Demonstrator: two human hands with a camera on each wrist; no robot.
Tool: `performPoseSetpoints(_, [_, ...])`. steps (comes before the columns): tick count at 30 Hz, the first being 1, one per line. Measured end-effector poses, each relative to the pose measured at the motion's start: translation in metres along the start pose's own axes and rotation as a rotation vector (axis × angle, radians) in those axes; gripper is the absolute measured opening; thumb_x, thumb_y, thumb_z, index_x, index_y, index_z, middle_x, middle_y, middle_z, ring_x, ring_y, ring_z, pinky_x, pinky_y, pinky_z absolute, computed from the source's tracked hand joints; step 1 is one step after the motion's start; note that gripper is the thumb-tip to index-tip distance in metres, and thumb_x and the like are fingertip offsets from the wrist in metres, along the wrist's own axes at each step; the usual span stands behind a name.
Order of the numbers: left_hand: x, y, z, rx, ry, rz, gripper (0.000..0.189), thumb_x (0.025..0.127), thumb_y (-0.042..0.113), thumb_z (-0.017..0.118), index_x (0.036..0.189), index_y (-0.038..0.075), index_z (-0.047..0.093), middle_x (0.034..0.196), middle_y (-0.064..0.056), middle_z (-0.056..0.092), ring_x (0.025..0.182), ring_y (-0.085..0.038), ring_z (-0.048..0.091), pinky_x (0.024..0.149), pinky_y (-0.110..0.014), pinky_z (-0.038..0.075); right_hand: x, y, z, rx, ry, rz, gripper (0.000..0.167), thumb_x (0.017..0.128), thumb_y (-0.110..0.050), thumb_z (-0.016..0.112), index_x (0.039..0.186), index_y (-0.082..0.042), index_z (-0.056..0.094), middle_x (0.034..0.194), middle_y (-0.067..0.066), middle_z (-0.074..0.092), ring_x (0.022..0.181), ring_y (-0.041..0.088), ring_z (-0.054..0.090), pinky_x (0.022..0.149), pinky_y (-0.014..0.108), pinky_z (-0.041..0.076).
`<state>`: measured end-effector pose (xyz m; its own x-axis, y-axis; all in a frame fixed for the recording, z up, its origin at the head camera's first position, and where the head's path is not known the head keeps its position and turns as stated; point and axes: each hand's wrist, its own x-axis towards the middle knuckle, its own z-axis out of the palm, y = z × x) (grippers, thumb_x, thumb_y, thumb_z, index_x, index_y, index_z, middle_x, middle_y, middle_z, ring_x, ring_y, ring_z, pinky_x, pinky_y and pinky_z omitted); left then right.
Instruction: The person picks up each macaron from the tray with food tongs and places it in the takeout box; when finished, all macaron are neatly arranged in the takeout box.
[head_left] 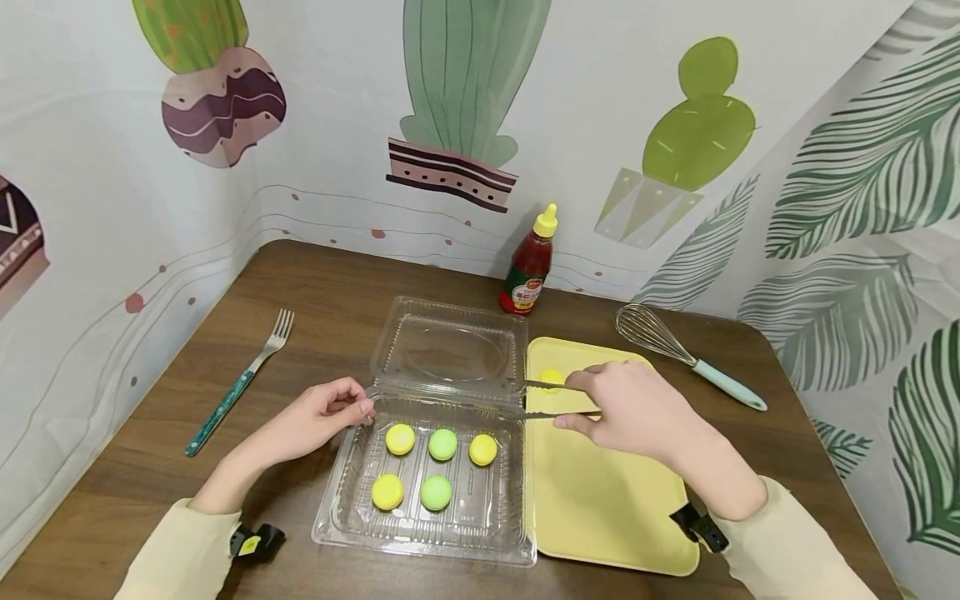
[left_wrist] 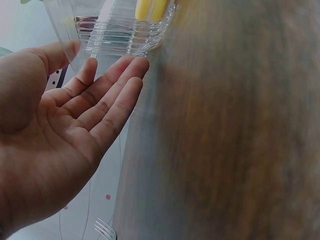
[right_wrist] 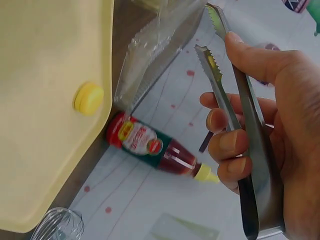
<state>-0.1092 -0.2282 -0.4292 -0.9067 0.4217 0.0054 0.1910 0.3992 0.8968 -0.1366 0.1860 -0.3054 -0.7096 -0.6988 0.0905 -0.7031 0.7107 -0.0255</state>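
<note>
My left hand (head_left: 326, 417) pinches the rim of a clear plastic box (head_left: 423, 546) at its back left corner, thumb on one side and fingers on the other. Inside lie two green macarons (head_left: 442, 444) and three yellow macarons (head_left: 400, 439), in two rows. In my right hand (head_left: 637, 408) are metal tongs (right_wrist: 245, 95), gripped along their arms. Their toothed tips stand apart with nothing between them, above the box's back right part. One yellow macaron (right_wrist: 89, 98) sits on the yellow tray (head_left: 600, 508), near its far left corner and partly behind the tongs in the head view.
The box's lid (head_left: 453, 342) lies folded back behind it. A ketchup bottle (head_left: 527, 271) stands behind the tray. A whisk (head_left: 690, 358) lies at the back right, and a fork (head_left: 243, 379) lies to the left. A patterned cloth (head_left: 330, 125) hangs beyond the table.
</note>
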Motion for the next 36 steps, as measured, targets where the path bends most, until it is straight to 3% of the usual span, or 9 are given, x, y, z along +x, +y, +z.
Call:
performPoseSetpoints(4, [0.0,0.0,0.0,0.003,0.0,0.002,0.014,0.103,0.018,0.058,0.103,0.004,0.061,0.096,-0.006,0.071,0.091,-0.02,0.069,0.08,-0.029,0.055,-0.002,0.012,-0.002,-0.011,0.027,0.021,0.033,0.081,-0.045,0.081,0.089,-0.016,0.069,0.069,-0.013,0.057,0.054,0.003,0.043,0.049,0.029,0.039])
performPoseSetpoints(9, [0.0,0.0,0.0,0.002,0.001,0.005,0.014,0.103,0.018,0.058,0.103,0.005,0.061,0.095,-0.005,0.071,0.091,-0.02,0.069,0.08,-0.029,0.055,-0.003,0.028,-0.002,-0.001,0.023,0.087,0.032,0.082,-0.045,0.081,0.089,-0.016,0.069,0.055,-0.013,0.038,0.049,0.006,0.034,0.044,0.028,0.029])
performPoseSetpoints(20, [0.0,0.0,0.0,0.009,0.004,0.012,0.013,0.103,0.018,0.058,0.103,0.005,0.061,0.094,-0.004,0.071,0.089,-0.018,0.069,0.079,-0.029,0.055,-0.003,0.057,0.012,0.032,-0.014,0.186,0.045,0.082,-0.045,0.081,0.103,-0.006,0.074,0.055,-0.013,0.045,0.052,0.008,0.044,0.046,0.03,0.037])
performPoseSetpoints(36, [0.0,0.0,0.0,0.002,0.003,0.014,0.012,0.103,0.017,0.058,0.102,0.005,0.062,0.094,-0.004,0.07,0.089,-0.019,0.069,0.078,-0.029,0.055,-0.003,0.077,0.04,0.048,-0.077,0.239,0.033,0.083,-0.043,0.08,0.09,-0.012,0.072,0.054,-0.01,0.045,0.05,0.01,0.04,0.046,0.03,0.033])
